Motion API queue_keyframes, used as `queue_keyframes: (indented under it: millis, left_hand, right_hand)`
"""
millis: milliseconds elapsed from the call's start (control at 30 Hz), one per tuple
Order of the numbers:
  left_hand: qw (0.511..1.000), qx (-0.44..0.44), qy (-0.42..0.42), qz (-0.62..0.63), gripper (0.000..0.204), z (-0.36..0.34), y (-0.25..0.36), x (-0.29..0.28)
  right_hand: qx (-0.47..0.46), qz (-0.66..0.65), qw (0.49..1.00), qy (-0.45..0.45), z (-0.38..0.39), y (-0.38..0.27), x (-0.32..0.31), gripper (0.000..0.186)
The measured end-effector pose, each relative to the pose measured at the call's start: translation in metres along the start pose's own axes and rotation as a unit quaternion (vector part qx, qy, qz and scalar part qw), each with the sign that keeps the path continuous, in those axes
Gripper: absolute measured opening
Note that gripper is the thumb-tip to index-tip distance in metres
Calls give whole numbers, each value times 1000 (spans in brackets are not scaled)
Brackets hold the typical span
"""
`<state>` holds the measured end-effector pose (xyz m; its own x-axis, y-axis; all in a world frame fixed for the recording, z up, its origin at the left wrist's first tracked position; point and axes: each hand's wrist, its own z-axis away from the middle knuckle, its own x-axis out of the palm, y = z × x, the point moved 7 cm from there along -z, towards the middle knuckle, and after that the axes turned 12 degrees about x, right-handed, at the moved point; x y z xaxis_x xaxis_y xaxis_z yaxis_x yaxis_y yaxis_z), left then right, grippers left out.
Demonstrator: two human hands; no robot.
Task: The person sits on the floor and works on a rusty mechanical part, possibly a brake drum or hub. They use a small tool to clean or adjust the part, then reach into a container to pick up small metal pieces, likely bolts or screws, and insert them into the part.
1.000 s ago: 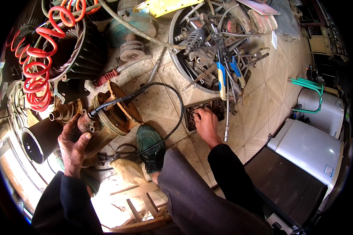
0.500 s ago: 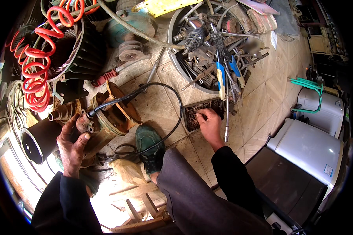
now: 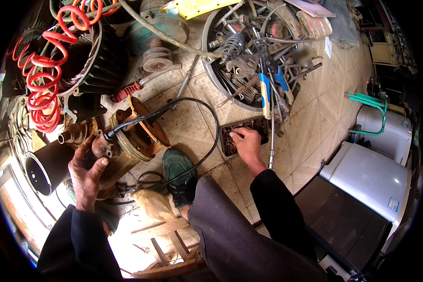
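Observation:
My left hand (image 3: 86,175) grips a small rusty metal fitting (image 3: 100,147), thumb on one side and fingers on the other. A black cable (image 3: 141,119) runs out of this fitting, which sits against a rusty cylindrical machine body (image 3: 128,149) with a round flange. My right hand (image 3: 247,146) is over a dark rectangular tray (image 3: 223,144) of small metal hardware, probably screws or bolts. Its thumb and forefinger are pinched together at the tray's left part. Whatever lies between those fingertips is too small to make out.
A large round basin (image 3: 210,77) heaped with tools stands beyond the tray, with blue-handled cutters (image 3: 264,96) on top. A socket bar (image 3: 272,152) lies right of the tray. My green shoe (image 3: 178,171) is between my hands. A red coiled hose (image 3: 42,101) hangs at the left.
My right hand has shifted slightly left and toward me within the tray, its fingers still pinched. The left hand keeps its hold on the fitting, almost unmoved.

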<state>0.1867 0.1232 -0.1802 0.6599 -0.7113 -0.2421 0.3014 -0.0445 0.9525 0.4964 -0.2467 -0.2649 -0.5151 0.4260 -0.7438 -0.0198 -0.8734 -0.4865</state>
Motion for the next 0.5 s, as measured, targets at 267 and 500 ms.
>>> queue_keyframes:
  millis: [267, 500]
  left_hand:
    - [1000, -13, 6, 15, 72, 2, -5, -2]
    - [1000, -17, -18, 17, 79, 2, -9, -4]
  right_hand:
    - [-44, 11, 999, 9, 19, 15, -25, 17]
    - [-87, 95, 990, -57, 33, 8, -10, 21]
